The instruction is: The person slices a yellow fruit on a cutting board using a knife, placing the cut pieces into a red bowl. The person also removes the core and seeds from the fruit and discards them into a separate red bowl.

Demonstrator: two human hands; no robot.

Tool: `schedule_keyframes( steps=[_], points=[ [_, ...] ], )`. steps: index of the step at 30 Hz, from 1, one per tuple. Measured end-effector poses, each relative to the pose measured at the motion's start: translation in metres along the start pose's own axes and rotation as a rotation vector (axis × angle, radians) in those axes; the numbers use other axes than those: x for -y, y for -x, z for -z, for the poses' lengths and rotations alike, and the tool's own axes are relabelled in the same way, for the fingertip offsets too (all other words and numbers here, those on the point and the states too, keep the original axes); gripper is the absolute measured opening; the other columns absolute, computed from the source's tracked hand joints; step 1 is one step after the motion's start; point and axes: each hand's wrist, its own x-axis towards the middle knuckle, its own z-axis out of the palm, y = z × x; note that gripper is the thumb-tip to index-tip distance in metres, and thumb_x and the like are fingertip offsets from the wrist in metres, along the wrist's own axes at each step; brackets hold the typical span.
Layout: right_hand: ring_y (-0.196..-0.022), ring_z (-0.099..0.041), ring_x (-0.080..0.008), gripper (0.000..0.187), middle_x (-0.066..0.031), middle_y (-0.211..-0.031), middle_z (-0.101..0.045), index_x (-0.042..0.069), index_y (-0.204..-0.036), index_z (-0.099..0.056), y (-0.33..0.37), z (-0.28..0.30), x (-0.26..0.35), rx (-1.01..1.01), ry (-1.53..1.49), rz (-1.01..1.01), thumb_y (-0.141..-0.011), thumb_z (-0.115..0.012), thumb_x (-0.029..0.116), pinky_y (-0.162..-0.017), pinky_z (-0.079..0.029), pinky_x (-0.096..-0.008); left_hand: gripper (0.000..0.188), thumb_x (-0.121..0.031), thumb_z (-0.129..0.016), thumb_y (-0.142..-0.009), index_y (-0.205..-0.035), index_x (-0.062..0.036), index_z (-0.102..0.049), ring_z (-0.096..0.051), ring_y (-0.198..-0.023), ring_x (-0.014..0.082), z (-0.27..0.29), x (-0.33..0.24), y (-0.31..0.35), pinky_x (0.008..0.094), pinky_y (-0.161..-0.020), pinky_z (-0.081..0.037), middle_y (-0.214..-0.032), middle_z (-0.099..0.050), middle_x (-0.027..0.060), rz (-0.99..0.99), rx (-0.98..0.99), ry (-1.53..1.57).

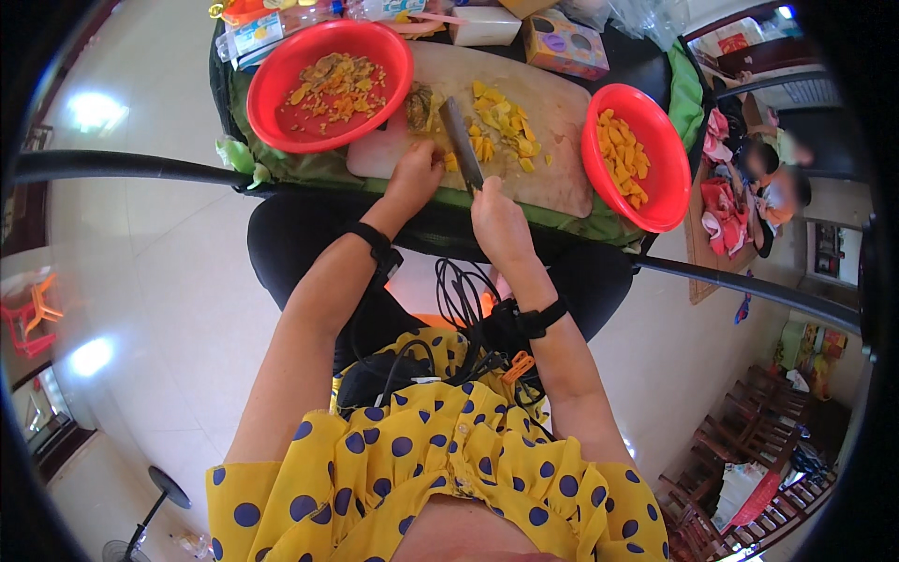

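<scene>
My right hand point(499, 225) is closed round the handle of a kitchen knife point(457, 136), its blade pointing away over the cutting board point(562, 183). On the knife's left, my left hand point(415, 176) is closed, its fingertips pinching a small piece of yellow pumpkin point(450, 163) at the board's near side. Cut pumpkin pieces point(506, 120) lie to the right of the blade. Brownish-green rind point(419, 108) rests to its left. A red bowl point(393, 56) on the left holds seeds and pulp; another red bowl point(668, 178) on the right holds pumpkin chunks.
Behind the board stand a tissue box point(565, 47), a white box point(485, 26) and plastic bottles point(257, 36). Green cloth point(552, 217) edges the table. Black cables point(461, 295) hang at my lap. People point(777, 178) sit farther right, near wooden chairs point(749, 431).
</scene>
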Motion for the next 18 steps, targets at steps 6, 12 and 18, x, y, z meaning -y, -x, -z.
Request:
schedule_keyframes(
  steps=[6, 12, 18],
  points=[
    [-0.078, -0.063, -0.0513, 0.022, -0.0297, -0.075, -0.063, 0.0, -0.097, -0.039, 0.0007, 0.0042, 0.0025, 0.01, 0.013, -0.016, -0.101, -0.046, 0.02, -0.066, -0.048, -0.06, 0.019, -0.008, -0.071, -0.083, -0.097, 0.0015, -0.063, -0.064, -0.092, 0.0371, 0.0011, -0.0006, -0.0002, 0.043, -0.081, -0.052, -0.094, -0.066, 0.02, -0.01, -0.005, -0.008],
    [-0.079, -0.063, -0.0508, 0.021, -0.0298, -0.074, -0.063, 0.0, -0.096, -0.04, 0.0009, 0.0028, 0.0036, 0.009, 0.001, 0.011, -0.101, -0.046, 0.019, -0.067, -0.049, -0.0591, 0.018, -0.008, -0.071, -0.083, -0.096, 0.0014, -0.063, -0.064, -0.089, 0.0369, 0.0017, -0.0006, -0.0008, 0.0436, -0.077, -0.051, -0.093, -0.065, 0.0195, -0.017, -0.02, -0.007],
    [-0.081, -0.063, -0.0516, 0.019, -0.0309, -0.077, -0.063, -0.001, -0.096, -0.041, -0.001, -0.0001, -0.0008, 0.028, -0.002, 0.01, -0.1, -0.046, 0.017, -0.071, -0.048, -0.0598, 0.017, -0.009, -0.071, -0.083, -0.094, 0.0001, -0.064, -0.064, -0.089, 0.0363, 0.0049, -0.005, -0.0017, 0.0426, -0.077, -0.051, -0.093, -0.064, 0.0191, -0.018, 0.001, -0.007]
  ],
)
